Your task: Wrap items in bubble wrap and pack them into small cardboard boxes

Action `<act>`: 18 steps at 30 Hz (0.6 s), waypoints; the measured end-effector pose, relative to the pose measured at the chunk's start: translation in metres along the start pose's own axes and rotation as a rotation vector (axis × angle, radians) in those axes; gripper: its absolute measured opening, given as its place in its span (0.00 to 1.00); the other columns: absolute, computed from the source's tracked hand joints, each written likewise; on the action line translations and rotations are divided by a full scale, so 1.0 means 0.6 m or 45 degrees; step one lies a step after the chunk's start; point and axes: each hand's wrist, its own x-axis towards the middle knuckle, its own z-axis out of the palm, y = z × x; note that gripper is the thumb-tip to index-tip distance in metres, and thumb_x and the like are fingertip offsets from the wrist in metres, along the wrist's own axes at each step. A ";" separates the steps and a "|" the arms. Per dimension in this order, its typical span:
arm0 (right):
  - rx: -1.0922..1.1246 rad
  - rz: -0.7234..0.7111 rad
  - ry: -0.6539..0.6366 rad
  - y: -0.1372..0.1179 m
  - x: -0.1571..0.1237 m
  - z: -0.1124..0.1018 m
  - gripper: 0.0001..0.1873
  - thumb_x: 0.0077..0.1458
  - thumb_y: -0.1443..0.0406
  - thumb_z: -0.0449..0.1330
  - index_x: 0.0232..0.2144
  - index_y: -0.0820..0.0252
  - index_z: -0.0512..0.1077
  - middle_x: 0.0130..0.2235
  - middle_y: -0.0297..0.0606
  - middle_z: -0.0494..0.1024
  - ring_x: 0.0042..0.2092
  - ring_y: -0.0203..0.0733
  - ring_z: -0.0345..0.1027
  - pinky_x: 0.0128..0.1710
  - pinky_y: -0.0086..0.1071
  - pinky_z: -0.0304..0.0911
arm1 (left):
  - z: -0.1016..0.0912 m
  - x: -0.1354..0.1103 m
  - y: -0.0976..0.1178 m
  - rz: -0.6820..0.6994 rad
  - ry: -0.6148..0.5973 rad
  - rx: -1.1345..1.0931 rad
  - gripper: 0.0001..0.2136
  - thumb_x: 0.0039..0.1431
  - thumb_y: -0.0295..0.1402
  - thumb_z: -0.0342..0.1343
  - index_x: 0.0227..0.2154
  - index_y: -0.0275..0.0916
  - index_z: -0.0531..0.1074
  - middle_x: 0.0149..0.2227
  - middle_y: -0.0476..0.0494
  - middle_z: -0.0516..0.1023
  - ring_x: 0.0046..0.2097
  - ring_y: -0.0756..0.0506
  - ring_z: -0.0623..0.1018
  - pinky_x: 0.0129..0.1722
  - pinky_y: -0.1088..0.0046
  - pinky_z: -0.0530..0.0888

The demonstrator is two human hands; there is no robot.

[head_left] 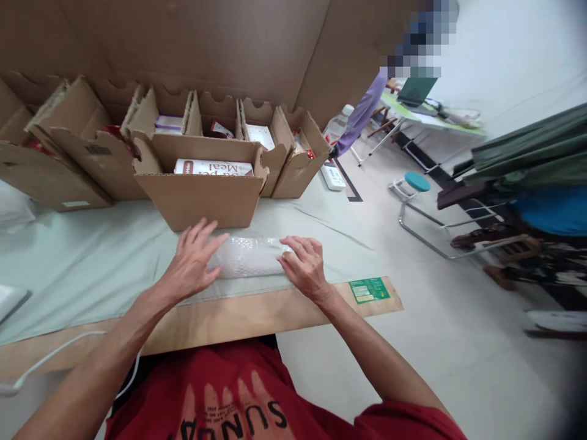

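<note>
Pale-green cloth [114, 256] under clear bubble-wrap bundle [252, 258] | left hand [195, 260] splayed, bundle's left end | right hand [305, 266] pinching bundle's right end | brown cardboard bin [202, 198] behind bundle

Cloth-covered table [247, 313] bears cartons [202, 200], seemingly bubble wrap [250, 258]

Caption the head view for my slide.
Left hand spread, right hand curled, at opposite ends of a bubble-wrapped bundle on a pale green tablecloth, before an open cardboard bin.
</note>
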 end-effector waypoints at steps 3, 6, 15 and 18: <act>0.091 -0.088 0.004 -0.020 0.019 -0.031 0.09 0.67 0.70 0.60 0.33 0.55 0.67 0.37 0.34 0.84 0.41 0.39 0.75 0.56 0.41 0.57 | -0.025 0.015 -0.001 0.097 -0.198 0.097 0.12 0.57 0.33 0.60 0.43 0.39 0.79 0.62 0.30 0.75 0.69 0.26 0.66 0.66 0.35 0.58; 0.076 -0.100 -0.151 -0.040 0.028 -0.062 0.05 0.68 0.71 0.57 0.39 0.57 0.70 0.35 0.34 0.82 0.36 0.38 0.73 0.53 0.40 0.59 | -0.064 0.002 -0.004 0.107 -0.157 0.244 0.09 0.62 0.28 0.51 0.30 0.40 0.76 0.46 0.36 0.84 0.62 0.31 0.76 0.67 0.34 0.57; 0.561 0.072 -0.772 -0.068 0.005 -0.096 0.20 0.67 0.49 0.60 0.45 0.59 0.76 0.43 0.41 0.84 0.44 0.47 0.76 0.50 0.43 0.64 | -0.132 -0.208 -0.018 0.076 -0.341 0.294 0.23 0.62 0.47 0.54 0.56 0.41 0.75 0.56 0.34 0.81 0.58 0.30 0.78 0.69 0.37 0.53; 0.593 0.387 -0.685 -0.045 0.001 -0.076 0.19 0.72 0.53 0.53 0.48 0.57 0.77 0.48 0.40 0.84 0.50 0.47 0.77 0.52 0.41 0.65 | -0.136 -0.189 -0.005 -0.130 -0.313 0.246 0.23 0.68 0.47 0.47 0.59 0.43 0.72 0.61 0.38 0.78 0.61 0.34 0.76 0.68 0.47 0.60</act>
